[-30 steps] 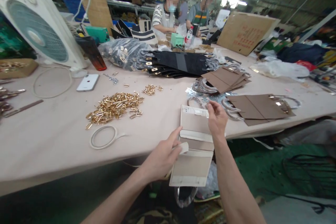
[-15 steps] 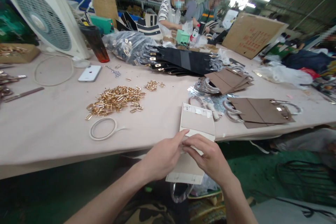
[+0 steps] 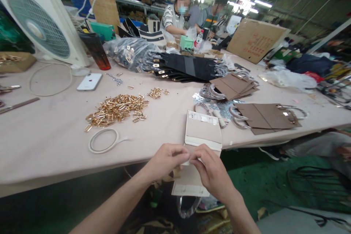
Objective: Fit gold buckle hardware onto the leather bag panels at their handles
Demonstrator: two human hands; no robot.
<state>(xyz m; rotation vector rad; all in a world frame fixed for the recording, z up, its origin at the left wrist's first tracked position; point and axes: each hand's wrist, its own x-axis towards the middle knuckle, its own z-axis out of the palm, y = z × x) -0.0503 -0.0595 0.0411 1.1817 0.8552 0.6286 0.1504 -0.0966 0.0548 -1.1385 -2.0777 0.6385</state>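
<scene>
The fingertips of my left hand (image 3: 168, 160) and right hand (image 3: 210, 168) come close over the beige panel (image 3: 203, 132), thumb and fingers bunched on each; whether they pinch something small between them, I cannot tell. The panel's upper part lies on the table (image 3: 60, 146), its lower part past the edge, above a wrapped handle (image 3: 188, 211). Gold fittings (image 3: 117, 110) lie heaped to the left, near a tape roll (image 3: 90, 145).

The right hand (image 3: 212, 171) partly hides the panel (image 3: 203, 131).
</scene>
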